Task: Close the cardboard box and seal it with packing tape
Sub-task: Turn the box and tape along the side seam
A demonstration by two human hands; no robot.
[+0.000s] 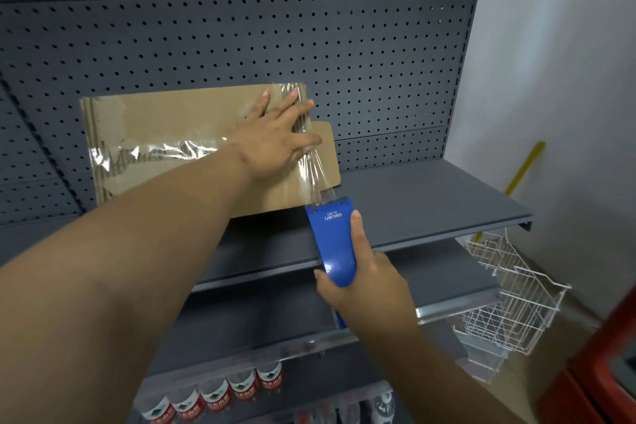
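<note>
Bare forearms, no sleeves — hands [275,138] ungloved, no rings

This looks like a shop. Grey metal shelves [430,196] stand against a pegboard back panel [241,27]. Bottled drinks [241,385] line a lower shelf, beside white wire baskets [509,303].

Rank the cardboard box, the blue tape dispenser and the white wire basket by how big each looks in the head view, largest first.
1. cardboard box
2. white wire basket, though part of it may be hidden
3. blue tape dispenser, smallest though nearest the camera
</note>
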